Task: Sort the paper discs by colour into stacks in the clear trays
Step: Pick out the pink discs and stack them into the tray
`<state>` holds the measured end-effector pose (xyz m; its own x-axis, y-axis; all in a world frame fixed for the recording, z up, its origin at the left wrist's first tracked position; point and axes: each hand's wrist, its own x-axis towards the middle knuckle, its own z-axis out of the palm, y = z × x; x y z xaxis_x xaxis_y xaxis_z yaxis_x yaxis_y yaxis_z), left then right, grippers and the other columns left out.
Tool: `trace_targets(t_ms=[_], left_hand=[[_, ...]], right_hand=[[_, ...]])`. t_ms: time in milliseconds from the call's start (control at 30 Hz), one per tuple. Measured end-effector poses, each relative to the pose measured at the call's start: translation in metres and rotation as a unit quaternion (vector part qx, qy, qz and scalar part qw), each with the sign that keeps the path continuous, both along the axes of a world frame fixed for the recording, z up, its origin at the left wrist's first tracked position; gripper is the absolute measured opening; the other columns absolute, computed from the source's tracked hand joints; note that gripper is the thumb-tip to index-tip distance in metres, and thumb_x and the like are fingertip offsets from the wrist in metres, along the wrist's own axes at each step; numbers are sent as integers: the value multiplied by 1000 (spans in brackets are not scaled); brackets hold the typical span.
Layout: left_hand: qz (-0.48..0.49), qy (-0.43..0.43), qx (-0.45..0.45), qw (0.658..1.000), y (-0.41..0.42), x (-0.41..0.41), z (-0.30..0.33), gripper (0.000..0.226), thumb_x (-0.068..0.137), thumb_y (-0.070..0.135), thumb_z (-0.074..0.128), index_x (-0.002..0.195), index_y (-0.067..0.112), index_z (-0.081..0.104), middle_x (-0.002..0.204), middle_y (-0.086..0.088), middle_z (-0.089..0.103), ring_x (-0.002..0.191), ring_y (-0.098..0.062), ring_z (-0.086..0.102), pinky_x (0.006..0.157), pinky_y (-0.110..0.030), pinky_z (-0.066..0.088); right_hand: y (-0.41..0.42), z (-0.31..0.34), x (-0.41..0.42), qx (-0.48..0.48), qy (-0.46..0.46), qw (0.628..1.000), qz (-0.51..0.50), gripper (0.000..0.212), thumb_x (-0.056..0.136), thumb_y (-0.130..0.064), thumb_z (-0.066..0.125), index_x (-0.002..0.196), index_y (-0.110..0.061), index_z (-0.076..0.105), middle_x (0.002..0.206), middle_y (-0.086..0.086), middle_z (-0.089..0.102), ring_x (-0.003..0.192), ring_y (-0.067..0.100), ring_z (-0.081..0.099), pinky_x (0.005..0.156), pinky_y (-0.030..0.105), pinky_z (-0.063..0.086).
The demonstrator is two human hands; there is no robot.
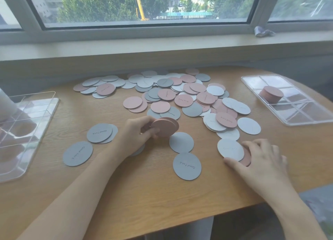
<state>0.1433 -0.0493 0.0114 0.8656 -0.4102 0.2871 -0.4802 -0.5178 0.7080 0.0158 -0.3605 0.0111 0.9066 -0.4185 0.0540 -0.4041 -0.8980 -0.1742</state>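
A spread of pink, grey and white paper discs (165, 93) covers the middle of the wooden table. My left hand (138, 133) grips a small stack of pink discs (164, 127), lifted just above the table. My right hand (259, 155) rests on the table at the right, its fingers touching a pink disc (246, 157) that lies partly under a white disc (229, 149). A clear tray (306, 113) at the right holds a pink stack (271, 94). Another clear tray (45, 113) stands at the left; its contents show only dimly through the plastic.
Single grey discs (77, 153) lie near the front, among them one (187, 166) between my hands. The table (144, 194) has a curved front edge. Behind it runs a window sill (162, 47) with a crumpled wrapper (264, 31).
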Motion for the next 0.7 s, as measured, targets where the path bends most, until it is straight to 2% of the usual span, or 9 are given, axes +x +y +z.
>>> trace_targets(t_ms=[100,233,333,400,500,567,633,700], left_hand=[[1,4,-3,1000,0,0,0,11,91,14,71,99,22,70,75,14,73,76,-4,69,72,-10,44],[2,7,-6,1000,1,0,0,11,91,14,71,99,21,70,78,13,73,77,-7,70,73,-11,45],[3,13,-10,1000,0,-1,0,12,92,12,70,101,20,71,81,16,73,77,-5,70,73,-9,44],[3,16,-9,1000,0,-2,1,14,92,12,70,100,23,70,82,17,73,78,-4,70,73,-8,44],[5,19,-10,1000,0,-2,1,13,91,12,70,99,23,70,82,15,73,80,-4,69,73,-7,43],[7,24,-14,1000,1,-2,0,12,92,12,70,100,20,71,82,12,74,80,-5,69,73,-8,44],[7,31,-21,999,2,-3,0,12,92,12,70,101,20,72,84,11,74,81,-7,69,74,-11,46],[9,39,-32,999,3,-3,0,12,91,12,70,101,20,72,85,9,74,80,-9,69,76,-16,48]], right_hand=[[1,2,5,46,-12,999,14,63,71,-66,71,121,-30,57,118,-6,45,117,22,38,94,38,30],[4,10,13,149,-52,987,39,62,66,-46,85,114,-32,49,111,-12,50,109,18,43,90,34,30],[14,15,17,237,-86,965,77,60,67,-30,88,112,-37,49,106,-16,52,104,11,46,90,33,37],[24,17,22,276,-110,948,112,59,71,-24,85,114,-43,50,108,-18,54,104,8,49,82,28,39],[40,19,37,283,-137,935,164,57,77,-19,81,119,-45,53,90,-23,52,91,1,50,71,18,39],[51,22,52,265,-150,932,195,57,77,-18,82,125,-37,57,78,-23,46,82,-7,48,68,10,37],[59,24,68,258,-150,928,222,58,76,-20,83,127,-30,59,77,-18,49,77,-8,48,67,8,36],[62,28,81,256,-155,924,240,47,78,-21,82,120,-27,63,83,-10,59,77,-2,51,66,12,38]])
